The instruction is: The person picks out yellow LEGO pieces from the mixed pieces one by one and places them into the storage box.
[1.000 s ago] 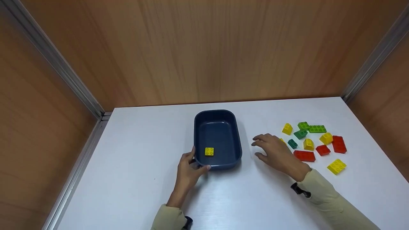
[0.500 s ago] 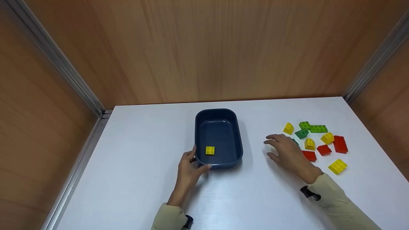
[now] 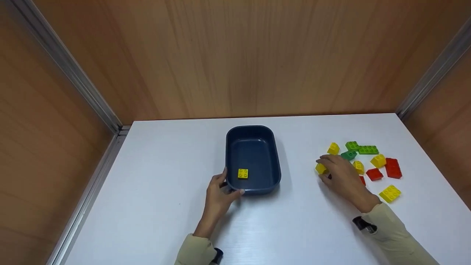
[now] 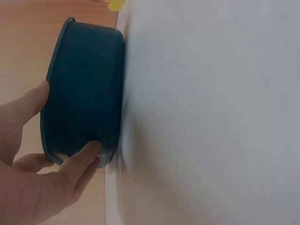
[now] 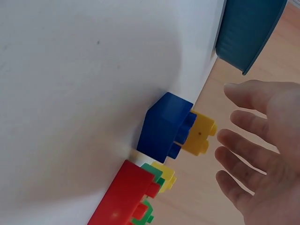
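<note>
My left hand (image 3: pixel 217 197) grips the near left corner of a dark blue rectangular tray (image 3: pixel 270 180), which appears teal in the left wrist view, thumb at its near rim. Inside the tray lies a yellow toy brick (image 3: pixel 243 173). My right hand (image 3: pixel 342 178) hovers at the left side of the loose bricks, fingers loosely bent and holding nothing. A yellow brick (image 3: pixel 321 169) shows right at its fingertips. In the right wrist view a blue sloped brick (image 5: pixel 161 129) stands below the fingers, a yellow brick (image 5: pixel 199 133) behind it. The head view mostly hides the blue one under the hand.
Several bricks lie right of the tray: green bricks (image 3: pixel 368 149), yellow bricks (image 3: pixel 390 193) and red bricks (image 3: pixel 393 168). A white table (image 3: pixel 154 176) carries everything. Wooden panels (image 3: pixel 239 59) with metal corner posts stand behind and at both sides.
My right hand has moved rightward, away from the tray to the bricks, now covering the small dark green one and most of a red one. The left hand keeps its grip on the tray.
</note>
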Demonstrator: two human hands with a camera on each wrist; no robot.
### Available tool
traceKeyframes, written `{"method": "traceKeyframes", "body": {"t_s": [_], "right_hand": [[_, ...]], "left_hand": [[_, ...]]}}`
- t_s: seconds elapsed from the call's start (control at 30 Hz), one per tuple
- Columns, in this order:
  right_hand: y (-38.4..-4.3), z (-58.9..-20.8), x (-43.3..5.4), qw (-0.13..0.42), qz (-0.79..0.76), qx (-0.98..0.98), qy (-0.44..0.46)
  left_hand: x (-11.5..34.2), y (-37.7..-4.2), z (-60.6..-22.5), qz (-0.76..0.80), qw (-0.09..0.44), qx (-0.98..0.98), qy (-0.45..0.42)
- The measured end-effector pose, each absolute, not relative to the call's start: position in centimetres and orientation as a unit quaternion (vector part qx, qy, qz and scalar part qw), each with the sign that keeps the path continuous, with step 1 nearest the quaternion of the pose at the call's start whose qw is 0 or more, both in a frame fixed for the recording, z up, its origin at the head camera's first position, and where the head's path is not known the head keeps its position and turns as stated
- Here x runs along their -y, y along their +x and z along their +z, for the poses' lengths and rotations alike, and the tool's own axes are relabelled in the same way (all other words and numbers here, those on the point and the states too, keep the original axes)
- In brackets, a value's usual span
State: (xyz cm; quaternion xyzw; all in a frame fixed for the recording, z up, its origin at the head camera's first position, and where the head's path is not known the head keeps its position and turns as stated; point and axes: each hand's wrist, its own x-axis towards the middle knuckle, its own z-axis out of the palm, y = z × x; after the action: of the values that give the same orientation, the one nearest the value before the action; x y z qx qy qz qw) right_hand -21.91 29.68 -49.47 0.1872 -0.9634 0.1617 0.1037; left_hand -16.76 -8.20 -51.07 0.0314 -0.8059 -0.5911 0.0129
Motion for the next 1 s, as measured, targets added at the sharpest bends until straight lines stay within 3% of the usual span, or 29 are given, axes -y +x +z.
{"method": "traceKeyframes", "body": {"t_s": [1.0], "right_hand": [[-22.0, -50.8, -30.8, 0.095, 0.161, 0.971, 0.151]], "left_hand": [[8.1, -16.8, -51.0, -0.590, 0.011, 0.807, 0.035]]}}
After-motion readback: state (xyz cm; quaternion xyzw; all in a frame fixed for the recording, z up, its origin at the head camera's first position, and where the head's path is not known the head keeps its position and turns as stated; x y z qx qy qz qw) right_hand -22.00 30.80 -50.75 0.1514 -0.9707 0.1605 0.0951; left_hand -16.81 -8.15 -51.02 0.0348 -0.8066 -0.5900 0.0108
